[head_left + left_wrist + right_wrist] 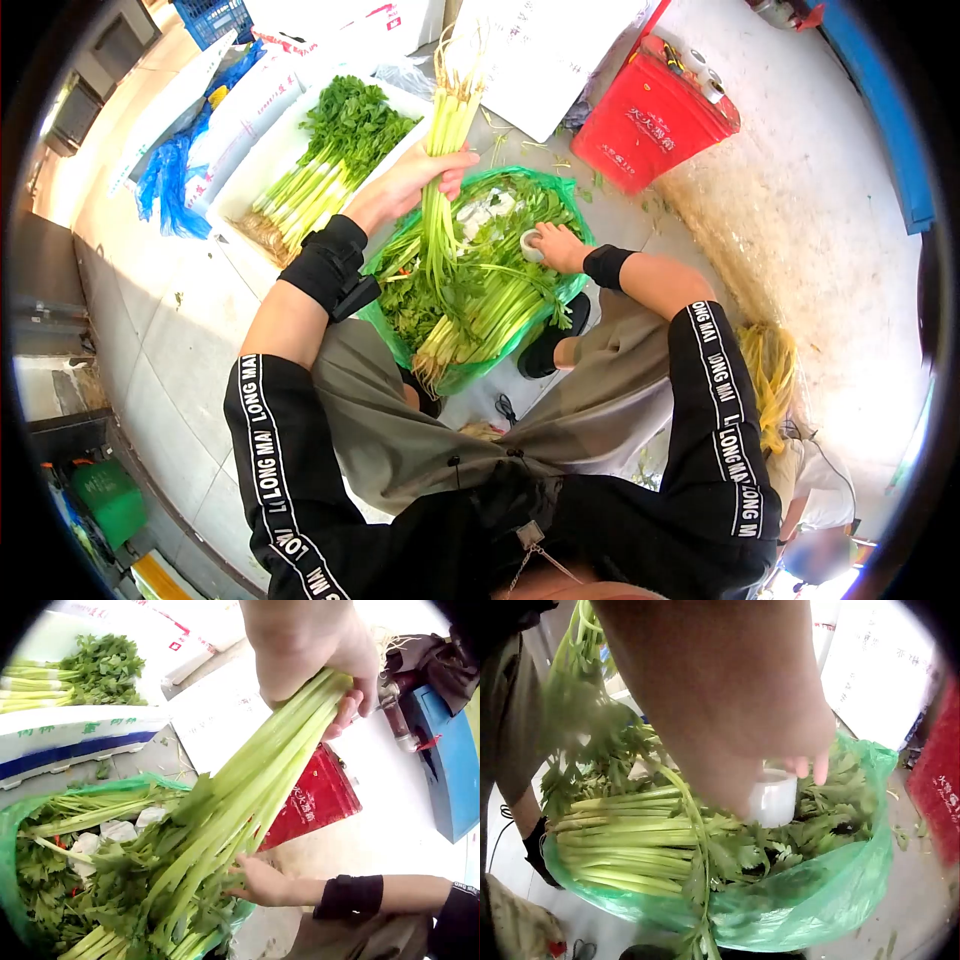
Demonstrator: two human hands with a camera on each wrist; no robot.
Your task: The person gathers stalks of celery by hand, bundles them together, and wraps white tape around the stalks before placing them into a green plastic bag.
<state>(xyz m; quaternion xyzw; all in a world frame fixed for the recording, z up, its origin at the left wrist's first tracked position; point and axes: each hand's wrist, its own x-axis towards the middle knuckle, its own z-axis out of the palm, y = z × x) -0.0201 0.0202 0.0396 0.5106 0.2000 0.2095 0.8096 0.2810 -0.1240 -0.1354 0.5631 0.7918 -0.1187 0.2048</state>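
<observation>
Root ends up, a bunch of celery [455, 120] is gripped around its stalks by my left hand [420, 178]. Its leafy end hangs down over the open green plastic bag [810, 907]. My right hand [562, 248] pinches a roll of white tape [775, 799], fingers on either side of it, low over the leaves at the bag's right. More celery [630, 844] fills the bag, stalks toward me. White crumpled pieces [116, 831] lie among the leaves.
A white foam box [225, 205] of banded celery stands at the left, with blue plastic [175, 185] beside it. A red bucket [650, 120] with tape rolls on top is at the right. White boxes stand behind, and a yellow mesh bag [768, 380] lies right of my arm.
</observation>
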